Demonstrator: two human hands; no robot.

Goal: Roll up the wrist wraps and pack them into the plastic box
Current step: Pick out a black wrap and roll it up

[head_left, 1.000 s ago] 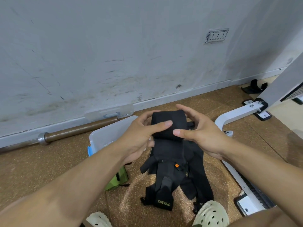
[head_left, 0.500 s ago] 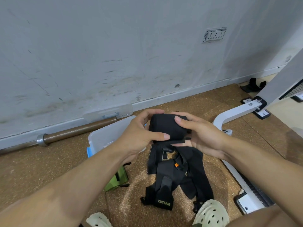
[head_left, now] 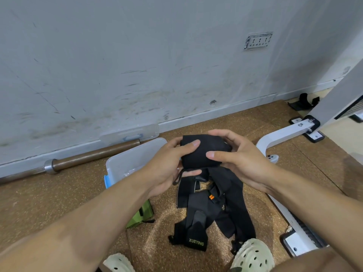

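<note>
**Box half hidden, bar cut off**

Left hand [head_left: 167,165] and forearm cover the box's [head_left: 135,160] near corner; its contents are a blur. Green item [head_left: 142,214] peeks from under that forearm. Far left, the bar [head_left: 86,160] runs off frame. Fingers behind the roll [head_left: 202,152] stay unseen.

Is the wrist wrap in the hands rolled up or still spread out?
Rolled up: the wrist wrap is a compact black bundle gripped between the left hand and right hand, with a thin loop dangling.
</note>
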